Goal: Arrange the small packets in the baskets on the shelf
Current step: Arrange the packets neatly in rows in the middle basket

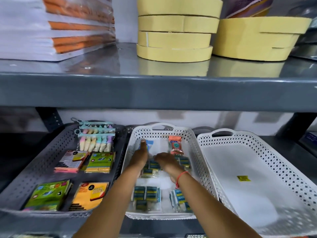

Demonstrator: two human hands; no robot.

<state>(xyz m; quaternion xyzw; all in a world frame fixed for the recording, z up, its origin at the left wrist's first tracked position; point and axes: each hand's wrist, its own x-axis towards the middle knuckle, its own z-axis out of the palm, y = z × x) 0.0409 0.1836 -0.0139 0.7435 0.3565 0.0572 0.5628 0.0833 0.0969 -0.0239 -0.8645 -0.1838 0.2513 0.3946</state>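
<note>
Both my hands reach into the middle white basket [197, 152] on the lower shelf. My left hand [139, 156] grips a small blue packet [150, 146] at the basket's back left, thumb on top. My right hand [165, 162] lies palm down over a cluster of dark green small packets [152, 166]; whether it grips one is hidden. An orange packet [175, 145] stands at the back right. More green packets [147, 195] and blue-white ones [181, 200] lie at the front.
A grey basket [34, 170] on the left holds sticky-note pads and a pouch of pastel chalks [96, 141]. A white basket [277, 169] on the right holds only a yellow sticker. The upper shelf edge [157, 93] overhangs, carrying tape rolls and paper stacks.
</note>
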